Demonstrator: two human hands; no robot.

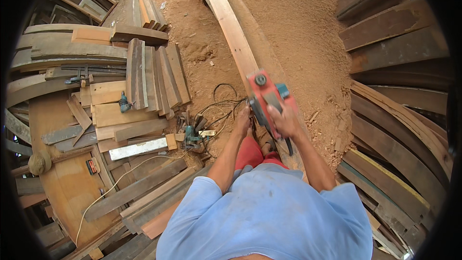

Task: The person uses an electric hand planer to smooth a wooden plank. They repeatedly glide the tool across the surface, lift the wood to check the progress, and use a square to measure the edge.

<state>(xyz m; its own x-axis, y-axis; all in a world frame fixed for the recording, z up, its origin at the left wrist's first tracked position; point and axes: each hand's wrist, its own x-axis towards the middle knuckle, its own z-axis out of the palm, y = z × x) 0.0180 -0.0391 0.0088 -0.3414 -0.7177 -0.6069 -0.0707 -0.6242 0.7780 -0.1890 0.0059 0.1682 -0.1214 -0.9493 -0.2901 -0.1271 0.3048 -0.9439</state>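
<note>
My right hand [284, 119] is closed round the rear handle of a red electric hand planer [270, 95], which has a dark round knob and a teal part on its right side. The planer sits over the near stretch of a long pale board [231, 31] running away from me. Beside the planer's dark left edge is my left hand [243, 119]. Its fingers are partly hidden, so whether it grips the planer's edge does not show. A black cord hangs from the planer's rear, near my right wrist.
Wood shavings [303, 33] cover the floor round the board. At left lie stacked planks [156, 77], a teal drill [124, 102], a green power tool [191, 136] and tangled cables [226, 100]. Curved timbers [394, 130] pile up on the right. My feet stand close to the board.
</note>
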